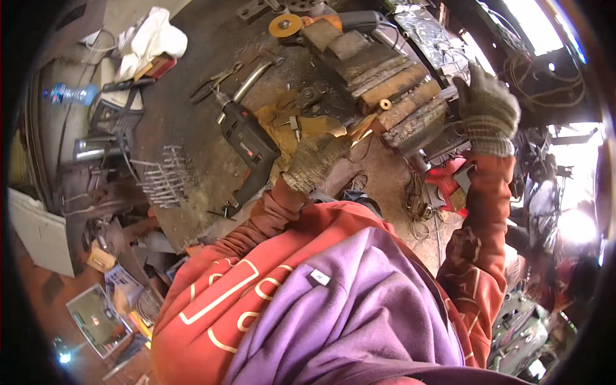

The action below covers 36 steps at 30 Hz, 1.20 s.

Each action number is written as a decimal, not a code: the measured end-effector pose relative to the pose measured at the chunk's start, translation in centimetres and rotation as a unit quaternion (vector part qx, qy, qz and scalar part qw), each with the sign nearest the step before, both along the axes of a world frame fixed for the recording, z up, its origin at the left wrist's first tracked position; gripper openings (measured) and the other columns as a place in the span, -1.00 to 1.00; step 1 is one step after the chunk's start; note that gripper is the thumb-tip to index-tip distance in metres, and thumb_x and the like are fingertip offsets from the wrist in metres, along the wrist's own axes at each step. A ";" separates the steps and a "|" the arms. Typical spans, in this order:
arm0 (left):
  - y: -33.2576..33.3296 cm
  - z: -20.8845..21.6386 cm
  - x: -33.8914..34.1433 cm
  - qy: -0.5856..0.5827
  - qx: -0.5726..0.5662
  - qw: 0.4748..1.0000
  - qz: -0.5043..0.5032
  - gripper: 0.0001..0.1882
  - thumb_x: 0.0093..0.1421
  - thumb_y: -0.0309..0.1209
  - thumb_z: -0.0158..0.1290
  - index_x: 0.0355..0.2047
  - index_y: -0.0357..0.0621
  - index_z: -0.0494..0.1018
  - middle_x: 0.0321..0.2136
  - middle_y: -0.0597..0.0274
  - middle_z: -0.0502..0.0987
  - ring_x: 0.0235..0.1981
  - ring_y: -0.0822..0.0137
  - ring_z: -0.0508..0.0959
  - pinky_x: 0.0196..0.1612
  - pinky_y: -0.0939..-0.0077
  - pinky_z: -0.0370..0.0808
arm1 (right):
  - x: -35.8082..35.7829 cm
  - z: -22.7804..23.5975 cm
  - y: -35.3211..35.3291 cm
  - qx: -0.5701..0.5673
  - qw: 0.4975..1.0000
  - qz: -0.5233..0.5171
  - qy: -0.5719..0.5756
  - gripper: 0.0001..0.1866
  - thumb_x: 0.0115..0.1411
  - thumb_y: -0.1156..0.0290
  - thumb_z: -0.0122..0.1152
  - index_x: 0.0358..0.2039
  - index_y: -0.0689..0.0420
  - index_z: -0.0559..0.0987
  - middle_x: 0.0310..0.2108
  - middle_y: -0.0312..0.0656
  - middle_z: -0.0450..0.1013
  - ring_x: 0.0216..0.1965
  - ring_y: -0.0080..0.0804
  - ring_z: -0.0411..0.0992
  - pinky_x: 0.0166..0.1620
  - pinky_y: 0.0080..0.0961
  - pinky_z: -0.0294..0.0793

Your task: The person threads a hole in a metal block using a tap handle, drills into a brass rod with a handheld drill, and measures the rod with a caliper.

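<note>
My left hand (316,162), in a grey-brown knit glove, is low over the bench's near edge, fingers bent toward a thin shiny piece (362,135). Whatever its fingers close on is hard to make out. Beside that hand lie a yellow-brown cloth (274,122), a small metal fitting (296,127) and a dark power drill (249,138). My right hand (491,112), gloved too, is raised with thumb and a finger apart, just right of a stack of rusty metal blocks (410,106). A small brass-coloured ring (385,104) shows on the stack.
An angle grinder with a yellow disc (285,25) lies at the back of the dark bench (212,38). Left are a metal tube (253,80), a bundle of metal rods (168,178), a white cloth (154,42) and a plastic bottle (70,94). Coiled cable (545,86) hangs right.
</note>
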<state>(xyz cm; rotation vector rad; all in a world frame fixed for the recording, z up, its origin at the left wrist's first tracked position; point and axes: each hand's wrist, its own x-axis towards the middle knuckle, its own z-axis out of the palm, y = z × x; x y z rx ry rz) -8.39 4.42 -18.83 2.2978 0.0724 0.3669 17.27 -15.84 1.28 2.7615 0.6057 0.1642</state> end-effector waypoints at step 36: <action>6.3 9.9 -2.8 0.116 0.138 0.844 0.506 -0.60 0.28 -0.30 0.30 0.06 -0.26 0.61 -0.09 -0.13 0.67 -0.09 -0.05 0.68 0.05 0.23 0.56 | 5.5 -7.3 -2.2 0.055 0.962 -0.109 0.245 -0.23 0.25 -0.37 0.24 0.16 0.05 0.63 -0.07 -0.01 0.67 0.02 -0.06 0.63 0.13 -0.22 0.53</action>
